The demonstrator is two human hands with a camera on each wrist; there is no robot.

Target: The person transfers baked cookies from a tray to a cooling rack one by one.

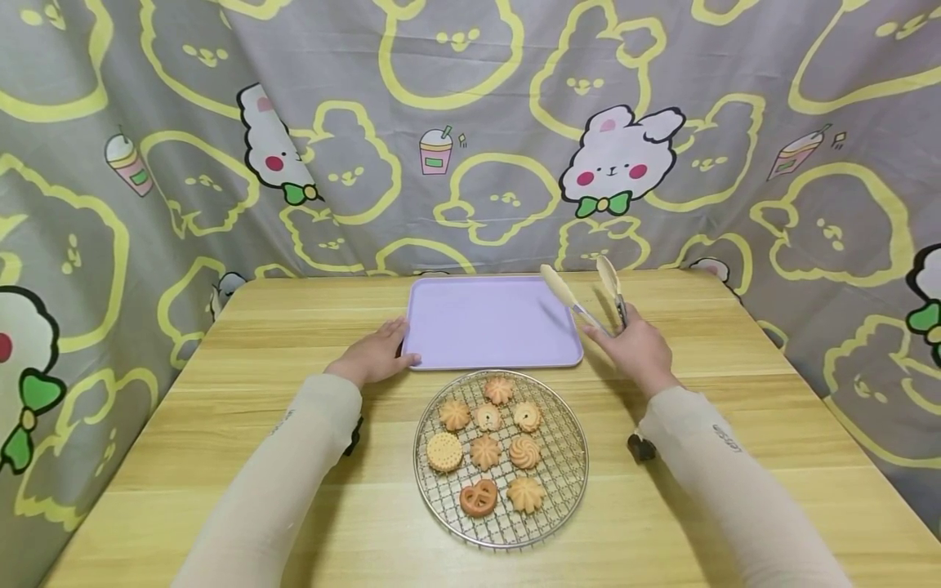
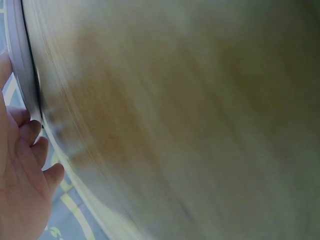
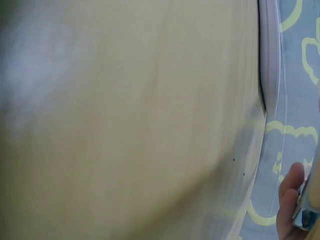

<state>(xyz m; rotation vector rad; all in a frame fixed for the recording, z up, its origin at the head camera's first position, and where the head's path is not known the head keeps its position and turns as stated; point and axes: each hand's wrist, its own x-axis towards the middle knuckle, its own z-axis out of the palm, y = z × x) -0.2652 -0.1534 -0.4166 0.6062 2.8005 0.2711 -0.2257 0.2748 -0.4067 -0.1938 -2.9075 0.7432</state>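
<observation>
A lilac tray (image 1: 488,322) lies near the back of the wooden table. My left hand (image 1: 376,353) rests at its left side, thumb by the near left corner and fingers along the outer edge. In the left wrist view the loosely bent fingers (image 2: 37,130) are right at the tray's rim (image 2: 22,55). My right hand (image 1: 638,347) grips a pair of tongs (image 1: 588,314) by the handles, right of the tray. The tongs' cream tips are spread apart with nothing between them, the left one overlapping the tray's far right corner in the head view.
In front of the tray stands a round wire rack (image 1: 555,469) holding several cookies, among them a pretzel-shaped one (image 1: 479,498) and a round dotted one (image 1: 444,452). A patterned grey curtain (image 1: 507,90) hangs behind and beside the wooden table (image 1: 243,408).
</observation>
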